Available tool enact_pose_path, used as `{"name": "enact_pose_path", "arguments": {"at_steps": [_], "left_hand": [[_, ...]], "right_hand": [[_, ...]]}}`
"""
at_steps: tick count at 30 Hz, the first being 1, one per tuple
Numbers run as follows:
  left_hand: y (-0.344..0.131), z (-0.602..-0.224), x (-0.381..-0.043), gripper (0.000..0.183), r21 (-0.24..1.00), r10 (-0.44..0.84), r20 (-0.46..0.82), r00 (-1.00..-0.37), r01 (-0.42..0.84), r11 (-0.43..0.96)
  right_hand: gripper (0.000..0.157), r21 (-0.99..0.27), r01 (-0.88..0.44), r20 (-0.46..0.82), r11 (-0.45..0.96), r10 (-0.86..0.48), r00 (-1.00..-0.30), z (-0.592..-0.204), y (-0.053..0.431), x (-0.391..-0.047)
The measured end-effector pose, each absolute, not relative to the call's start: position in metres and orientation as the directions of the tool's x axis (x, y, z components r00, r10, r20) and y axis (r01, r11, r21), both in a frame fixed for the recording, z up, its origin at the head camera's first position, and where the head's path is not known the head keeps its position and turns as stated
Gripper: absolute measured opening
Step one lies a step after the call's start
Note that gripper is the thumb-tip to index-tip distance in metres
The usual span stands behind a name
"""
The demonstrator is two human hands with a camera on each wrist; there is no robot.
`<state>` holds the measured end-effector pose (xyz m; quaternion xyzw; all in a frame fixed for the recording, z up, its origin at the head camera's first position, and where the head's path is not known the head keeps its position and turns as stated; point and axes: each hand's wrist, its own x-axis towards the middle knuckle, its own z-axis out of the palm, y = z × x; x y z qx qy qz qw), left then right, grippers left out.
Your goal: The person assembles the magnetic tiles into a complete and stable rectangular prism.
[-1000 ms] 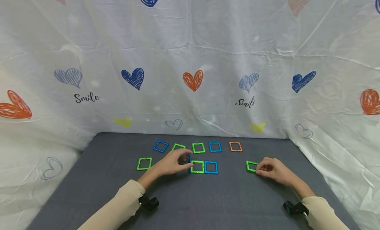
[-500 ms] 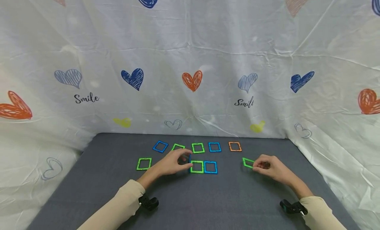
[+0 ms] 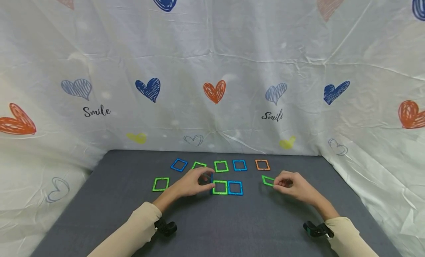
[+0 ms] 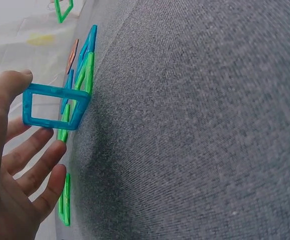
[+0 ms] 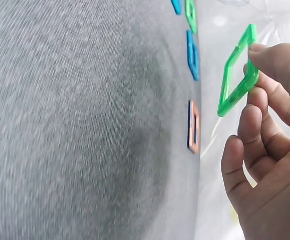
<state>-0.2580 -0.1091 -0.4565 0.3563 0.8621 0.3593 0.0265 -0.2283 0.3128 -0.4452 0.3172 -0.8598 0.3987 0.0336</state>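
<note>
My left hand (image 3: pixel 192 181) holds a blue square magnetic tile (image 4: pixel 57 91) upright between thumb and fingers. Its lower edge stands at the left side of a green square tile (image 3: pixel 220 193) lying flat. Against that green tile's right side lies a flat blue tile (image 3: pixel 235 194). To the right, my right hand (image 3: pixel 293 185) pinches another green square tile (image 5: pixel 237 96) by one edge, thumb on one face and fingers on the other. This tile is tilted and raised off the dark cloth, with a shadow beneath.
Along the back of the grey table (image 3: pixel 212 227) lie a blue tile (image 3: pixel 174 168), a green tile (image 3: pixel 221 171), another blue tile (image 3: pixel 240 170) and an orange tile (image 3: pixel 262 169). One more green tile there is partly behind my left hand. A green tile (image 3: pixel 161 190) lies left.
My right hand has lifted the green tile from the cloth and carried it leftward, toward the middle. My left hand keeps its place with the upright blue tile.
</note>
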Motion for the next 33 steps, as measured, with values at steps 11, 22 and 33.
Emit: {"name": "enact_pose_path", "arguments": {"at_steps": [11,22,33], "left_hand": [[-0.11,-0.458,-0.258,0.054,0.639,0.624,0.202,-0.755,0.585,0.499],[-0.11,-0.46,-0.259,0.054,0.637,0.626,0.204,-0.753,0.587,0.499],[-0.108,-0.459,-0.26,0.054,0.642,0.632,0.206,-0.747,0.591,0.489]], "right_hand": [[0.006,-0.68,-0.591,0.324,0.434,-0.545,-0.773,-0.44,0.292,-0.231],[0.014,-0.686,-0.594,0.321,0.421,-0.557,-0.766,-0.445,0.282,-0.237],[0.006,-0.689,-0.58,0.287,0.435,-0.571,-0.769,-0.445,0.269,-0.239]]}}
